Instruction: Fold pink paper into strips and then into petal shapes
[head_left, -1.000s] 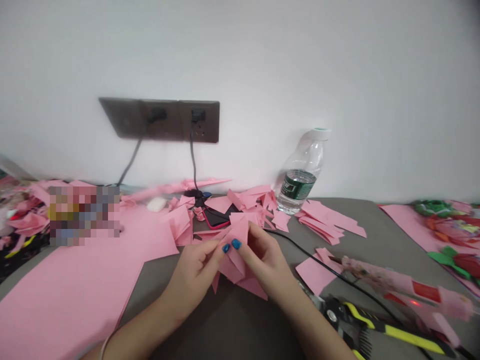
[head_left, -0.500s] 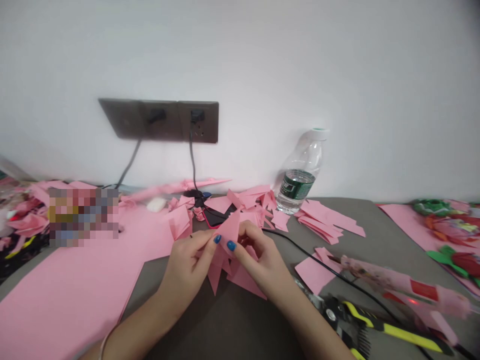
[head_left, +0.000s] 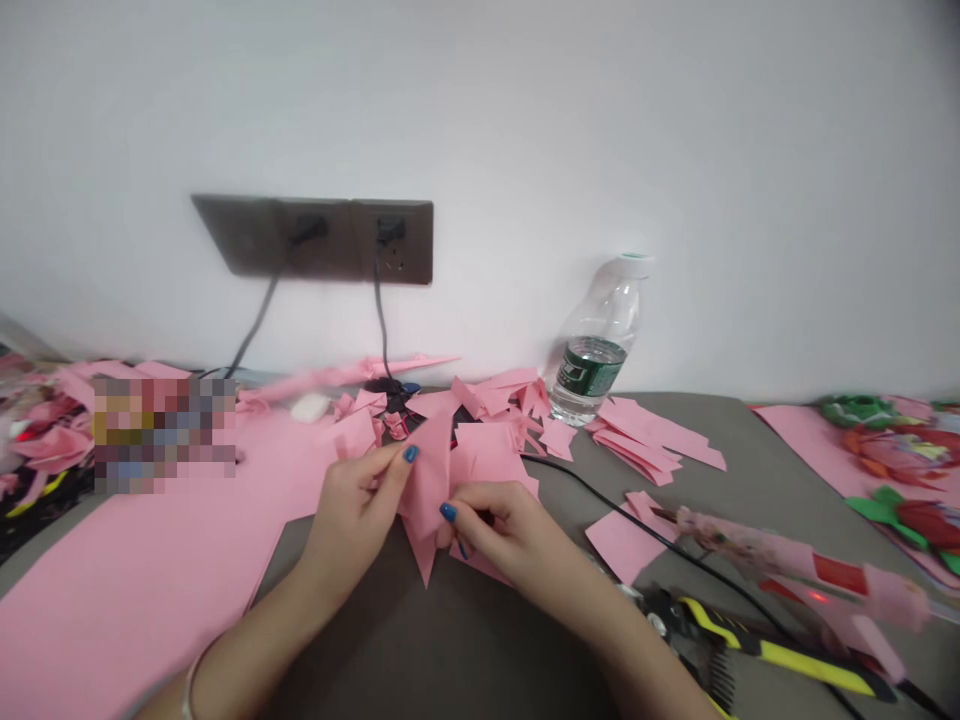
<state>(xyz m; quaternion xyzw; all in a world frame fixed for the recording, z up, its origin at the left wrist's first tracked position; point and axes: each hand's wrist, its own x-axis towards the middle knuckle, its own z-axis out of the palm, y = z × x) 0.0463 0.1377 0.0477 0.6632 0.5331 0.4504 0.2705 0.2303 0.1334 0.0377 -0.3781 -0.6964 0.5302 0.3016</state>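
Between my hands stands a folded piece of pink paper [head_left: 430, 480], its pointed tip upward and another point hanging down. My left hand [head_left: 356, 510] pinches its left side between thumb and fingers. Lower on its right edge, my right hand [head_left: 499, 530] closes thumb against fingers on the same paper; the fingertips are partly hidden behind it. More pink paper [head_left: 487, 455] shows just behind my right hand. Beyond the hands, cut pink pieces [head_left: 499, 395] lie heaped toward the wall.
A water bottle [head_left: 596, 350] leans at the wall. On the right lie a pink glue gun [head_left: 802, 565] with a lit red light, yellow-black pliers [head_left: 780, 655], a black cable [head_left: 600, 490] and paper flowers [head_left: 900, 455]. Large pink sheets [head_left: 165, 560] cover the left side. Wall sockets [head_left: 337, 240] hold plugs.
My hands have moved apart: the left slightly left and up, the right lower on the paper. The folded paper has turned and shows more of its face.
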